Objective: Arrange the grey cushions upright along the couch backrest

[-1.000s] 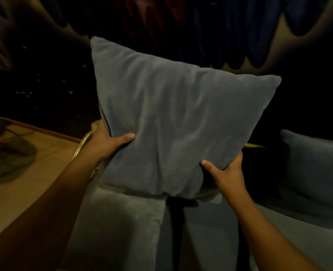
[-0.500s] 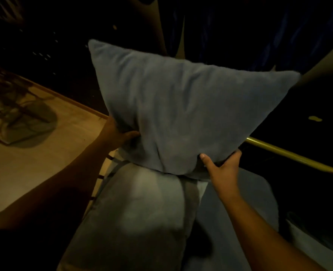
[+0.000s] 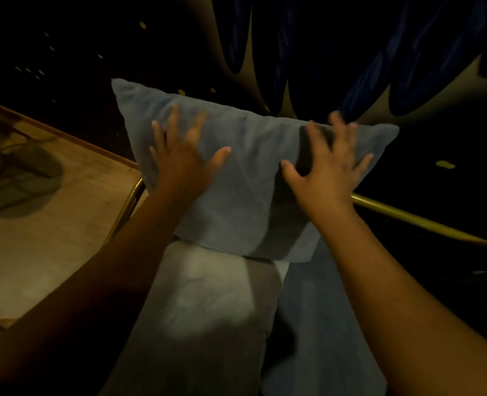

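A grey cushion [image 3: 251, 178] stands upright against the couch's gold rail [image 3: 414, 220], tilted slightly with its left corner higher. My left hand [image 3: 183, 160] lies flat on its left half, fingers spread and blurred. My right hand [image 3: 326, 167] is spread over its right half, close to or touching the fabric. Neither hand grips anything. A second grey cushion [image 3: 208, 310] lies flat on the seat below, its top edge under the upright one. The blue-grey couch seat [image 3: 316, 324] shows to its right.
A tan floor or tabletop [image 3: 50, 224] with a dark shadowed shape lies to the left past the gold frame corner [image 3: 128, 207]. Dark blue curtains [image 3: 351, 52] hang behind the couch. The surroundings are very dim.
Both hands let go of the cushion's lower corners and moved up onto its front face, fingers spread. The cushion dropped lower and now rests against the rail.
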Motion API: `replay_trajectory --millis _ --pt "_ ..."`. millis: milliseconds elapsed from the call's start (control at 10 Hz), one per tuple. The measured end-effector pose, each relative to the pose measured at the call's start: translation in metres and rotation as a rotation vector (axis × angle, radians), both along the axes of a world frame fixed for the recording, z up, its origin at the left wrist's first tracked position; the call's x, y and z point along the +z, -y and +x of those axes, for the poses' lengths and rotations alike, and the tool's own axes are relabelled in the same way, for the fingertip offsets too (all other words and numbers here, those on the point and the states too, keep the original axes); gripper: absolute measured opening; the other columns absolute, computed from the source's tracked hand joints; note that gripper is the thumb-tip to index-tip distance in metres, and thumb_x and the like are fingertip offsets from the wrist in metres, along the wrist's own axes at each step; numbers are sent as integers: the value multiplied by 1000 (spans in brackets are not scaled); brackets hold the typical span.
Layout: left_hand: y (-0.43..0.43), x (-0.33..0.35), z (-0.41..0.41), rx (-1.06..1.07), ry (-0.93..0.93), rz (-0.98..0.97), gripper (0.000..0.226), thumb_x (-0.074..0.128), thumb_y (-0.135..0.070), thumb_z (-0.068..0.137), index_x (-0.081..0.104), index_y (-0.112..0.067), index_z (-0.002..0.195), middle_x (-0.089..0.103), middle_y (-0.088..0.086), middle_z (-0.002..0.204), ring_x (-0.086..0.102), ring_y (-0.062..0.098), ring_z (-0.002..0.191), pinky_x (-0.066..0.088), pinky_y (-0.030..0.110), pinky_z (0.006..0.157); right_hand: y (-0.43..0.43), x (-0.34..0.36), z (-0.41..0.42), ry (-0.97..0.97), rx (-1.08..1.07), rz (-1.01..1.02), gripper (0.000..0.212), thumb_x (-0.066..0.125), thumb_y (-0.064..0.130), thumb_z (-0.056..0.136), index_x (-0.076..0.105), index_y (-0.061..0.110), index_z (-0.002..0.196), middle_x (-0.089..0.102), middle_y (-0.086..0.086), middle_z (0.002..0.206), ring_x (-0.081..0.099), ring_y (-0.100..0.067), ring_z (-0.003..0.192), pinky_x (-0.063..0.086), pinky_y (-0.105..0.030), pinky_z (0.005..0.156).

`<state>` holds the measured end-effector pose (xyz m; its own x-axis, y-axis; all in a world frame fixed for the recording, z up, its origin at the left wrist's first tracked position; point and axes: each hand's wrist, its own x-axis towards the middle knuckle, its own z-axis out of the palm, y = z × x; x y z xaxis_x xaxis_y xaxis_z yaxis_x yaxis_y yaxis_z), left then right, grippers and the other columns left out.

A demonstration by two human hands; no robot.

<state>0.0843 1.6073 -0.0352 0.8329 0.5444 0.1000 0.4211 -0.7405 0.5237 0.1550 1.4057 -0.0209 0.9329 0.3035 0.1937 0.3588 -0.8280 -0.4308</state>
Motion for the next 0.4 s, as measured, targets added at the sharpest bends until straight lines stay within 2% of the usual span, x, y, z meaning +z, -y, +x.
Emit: replay_trajectory --millis 100,200,300,400 --pt "18 -8 17 21 -128 -23 74 52 -64 80 24 -41 144 1 3 161 -12 41 144 5 65 110 -10 -13 -6 -152 5 -119 70 55 44 84 27 31 146 20 2 159 1 -24 148 -5 -65 112" --pt "15 -28 1 -38 -250 -24 74 48 -68 80 18 -46 144 -4 -2 161 -15 40 143 5 68 109 -1 -27 -19 -236 62 -191 72 55 46 85 22 31 148 16 3 160 0 -23 148 -4 -63 113" --pt "17 -15 -7 -25 -267 -68 74 52 -62 81 18 -44 145 -5 -2 161 -11 41 144 8 64 110 18 -9 -25 -284 130 -133 72 58 41 86 24 29 148 14 2 161 2 -23 148 -2 -58 115" --pt "26 -3 -18 -146 -192 -41 62 52 -53 83 38 -29 138 21 11 156 17 44 141 17 56 115 46 8 -42 -307 109 85 62 63 27 87 38 19 143 26 -7 156 22 -27 144 18 -43 117"
